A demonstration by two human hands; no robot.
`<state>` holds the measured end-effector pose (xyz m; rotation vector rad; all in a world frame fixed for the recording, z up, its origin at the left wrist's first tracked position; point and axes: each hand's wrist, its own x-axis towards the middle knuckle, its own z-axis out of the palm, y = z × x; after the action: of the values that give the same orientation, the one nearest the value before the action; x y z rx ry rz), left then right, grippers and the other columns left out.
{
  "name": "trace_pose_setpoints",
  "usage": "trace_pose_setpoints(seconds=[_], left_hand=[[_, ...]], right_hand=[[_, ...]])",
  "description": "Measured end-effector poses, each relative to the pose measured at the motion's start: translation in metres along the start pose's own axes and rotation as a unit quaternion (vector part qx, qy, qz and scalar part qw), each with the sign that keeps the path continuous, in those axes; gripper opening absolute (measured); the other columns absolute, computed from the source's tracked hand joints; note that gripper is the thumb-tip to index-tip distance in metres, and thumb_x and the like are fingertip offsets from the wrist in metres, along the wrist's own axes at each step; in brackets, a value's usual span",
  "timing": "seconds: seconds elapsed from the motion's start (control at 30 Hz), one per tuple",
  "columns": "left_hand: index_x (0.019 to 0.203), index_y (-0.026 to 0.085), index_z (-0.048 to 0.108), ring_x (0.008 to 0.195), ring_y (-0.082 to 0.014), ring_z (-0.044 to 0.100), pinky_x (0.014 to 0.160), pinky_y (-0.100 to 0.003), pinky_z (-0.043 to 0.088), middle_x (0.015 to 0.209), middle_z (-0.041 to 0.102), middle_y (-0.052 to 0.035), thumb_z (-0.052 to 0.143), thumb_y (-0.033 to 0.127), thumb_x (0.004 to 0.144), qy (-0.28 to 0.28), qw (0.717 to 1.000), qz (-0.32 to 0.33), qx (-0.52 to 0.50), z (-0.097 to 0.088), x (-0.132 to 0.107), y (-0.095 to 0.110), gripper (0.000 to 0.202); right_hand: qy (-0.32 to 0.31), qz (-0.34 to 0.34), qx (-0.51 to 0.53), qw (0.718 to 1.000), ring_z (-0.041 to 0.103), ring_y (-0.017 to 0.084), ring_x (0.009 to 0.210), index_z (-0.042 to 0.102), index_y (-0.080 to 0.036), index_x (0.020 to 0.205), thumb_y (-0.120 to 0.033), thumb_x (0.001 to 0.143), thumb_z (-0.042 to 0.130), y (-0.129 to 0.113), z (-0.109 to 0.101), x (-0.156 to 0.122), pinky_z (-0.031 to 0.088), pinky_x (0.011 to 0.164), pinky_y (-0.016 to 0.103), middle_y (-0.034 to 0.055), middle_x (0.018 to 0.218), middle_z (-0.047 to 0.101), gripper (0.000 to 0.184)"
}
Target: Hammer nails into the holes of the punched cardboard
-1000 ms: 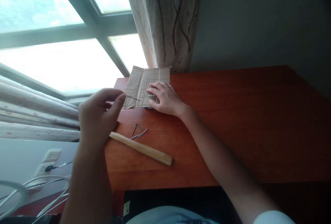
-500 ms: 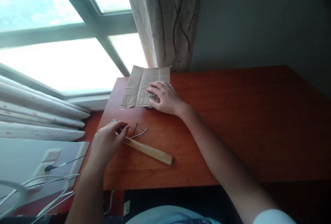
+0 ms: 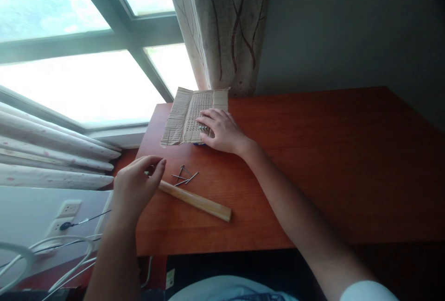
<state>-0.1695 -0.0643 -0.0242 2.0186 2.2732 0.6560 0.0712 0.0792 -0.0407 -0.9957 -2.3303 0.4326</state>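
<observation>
My right hand [image 3: 222, 132] lies flat with its fingers stretched out on a piece of perforated cardboard [image 3: 181, 118] at the table's far left corner; a few nails stand in the cardboard under its fingertips. My left hand [image 3: 137, 183] hovers at the table's left edge with its fingers loosely curled, thumb and forefinger a little apart and nothing visible between them. It covers the head end of a hammer, whose wooden handle [image 3: 196, 201] runs out to the right. Several loose nails [image 3: 182, 177] lie on the red-brown table [image 3: 330, 162] just right of that hand.
A patterned curtain [image 3: 225, 28] hangs behind the cardboard, beside a large window [image 3: 79, 51]. Left of the table are rolled fabric [image 3: 52, 153], a wall socket [image 3: 67, 210] and white cables [image 3: 52, 254]. The table's front edge is close to my body.
My left hand came down from the cardboard with a nail, laid it with the loose nails, let go and drew back left over the hammer's head. My right hand stayed put.
</observation>
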Motion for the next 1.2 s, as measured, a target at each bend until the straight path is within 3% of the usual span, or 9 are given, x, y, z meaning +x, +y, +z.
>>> trace_pose_setpoints(seconds=[0.17, 0.37, 0.7, 0.97, 1.1, 1.2], left_hand=[[0.088, 0.023, 0.074, 0.06, -0.0145, 0.061, 0.062, -0.028, 0.047, 0.074, 0.069, 0.0005, 0.067, 0.042, 0.089, 0.079, 0.994, 0.007, -0.075, -0.007, 0.008, 0.018, 0.02], [0.087, 0.022, 0.074, 0.058, -0.0109, 0.057, 0.057, -0.025, 0.045, 0.074, 0.067, 0.0022, 0.067, 0.038, 0.089, 0.097, 0.988, 0.053, -0.11, -0.007, 0.022, 0.042, 0.018], [0.093, 0.021, 0.075, 0.062, -0.0111, 0.059, 0.06, -0.024, 0.047, 0.081, 0.071, -0.0001, 0.065, 0.039, 0.091, 0.073, 0.988, 0.069, -0.117, 0.002, 0.038, 0.059, 0.021], [0.102, 0.019, 0.076, 0.071, -0.0136, 0.065, 0.065, -0.025, 0.049, 0.095, 0.074, -0.0043, 0.061, 0.027, 0.091, 0.032, 0.984, 0.147, -0.101, 0.019, 0.067, 0.075, 0.02], [0.095, 0.018, 0.077, 0.07, -0.0156, 0.064, 0.066, -0.028, 0.047, 0.092, 0.074, -0.0058, 0.058, 0.023, 0.09, -0.01, 0.984, 0.174, -0.047, 0.023, 0.079, 0.081, 0.02], [0.091, 0.019, 0.076, 0.074, -0.0163, 0.064, 0.067, -0.028, 0.048, 0.089, 0.073, -0.0056, 0.056, 0.025, 0.091, 0.004, 0.983, 0.176, -0.055, 0.024, 0.084, 0.083, 0.02]], right_hand=[[0.0, -0.001, 0.001, 1.0, 0.045, 0.029, 0.141, 0.067, -0.018, 0.133, -0.033, 0.09, 0.061, 0.001, 0.0, 0.0, 0.032, 0.12, 0.047, 0.0107, 0.15, 0.058, 0.046], [-0.003, -0.001, 0.002, 1.0, 0.045, 0.029, 0.141, 0.066, -0.019, 0.135, -0.033, 0.091, 0.061, 0.002, 0.001, 0.0, 0.032, 0.12, 0.047, 0.0101, 0.152, 0.056, 0.046], [-0.009, -0.001, -0.002, 1.0, 0.044, 0.029, 0.142, 0.065, -0.021, 0.135, -0.034, 0.091, 0.062, 0.001, 0.0, 0.0, 0.031, 0.121, 0.047, 0.0097, 0.153, 0.055, 0.046], [-0.015, -0.006, 0.001, 1.0, 0.043, 0.03, 0.143, 0.065, -0.019, 0.137, -0.038, 0.094, 0.06, 0.001, 0.0, 0.0, 0.031, 0.121, 0.048, 0.0115, 0.153, 0.055, 0.047], [-0.014, -0.005, 0.002, 1.0, 0.043, 0.03, 0.143, 0.065, -0.02, 0.137, -0.041, 0.094, 0.061, 0.002, 0.001, 0.0, 0.031, 0.121, 0.049, 0.0117, 0.152, 0.055, 0.048], [-0.013, -0.005, -0.003, 1.0, 0.043, 0.029, 0.143, 0.065, -0.021, 0.136, -0.039, 0.094, 0.06, 0.002, 0.001, 0.0, 0.032, 0.121, 0.048, 0.011, 0.152, 0.055, 0.046]])
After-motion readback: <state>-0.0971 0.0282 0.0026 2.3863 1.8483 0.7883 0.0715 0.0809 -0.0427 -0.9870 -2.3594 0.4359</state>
